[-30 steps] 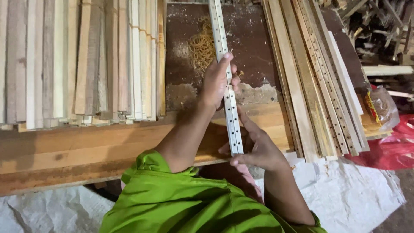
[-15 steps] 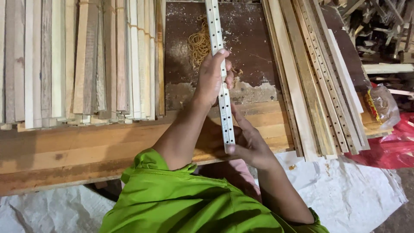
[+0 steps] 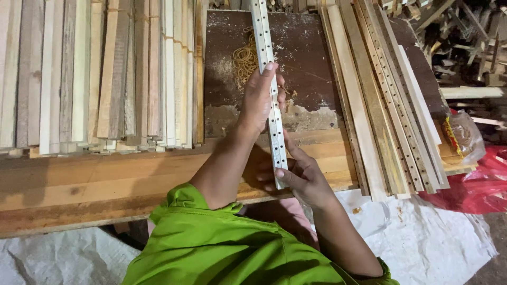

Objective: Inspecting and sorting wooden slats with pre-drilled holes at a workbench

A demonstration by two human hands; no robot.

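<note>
Both hands grip one pale wooden strip (image 3: 270, 95) with two rows of holes: left hand (image 3: 260, 100) closed around its middle, right hand (image 3: 303, 177) pinching its near end. It lies over a dusty brown board (image 3: 311, 58) on the wooden tabletop (image 3: 105, 179), long axis running away from the person, far end past the frame's top. Plain slats (image 3: 105, 74) are stacked left, drilled strips (image 3: 385, 100) right, too many to count; rubber bands (image 3: 244, 58) lie beside the strip.

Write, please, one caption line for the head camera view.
Both hands, left hand and right hand, grip a pale drilled wooden strip over a dusty board beside stacked slats.
</note>
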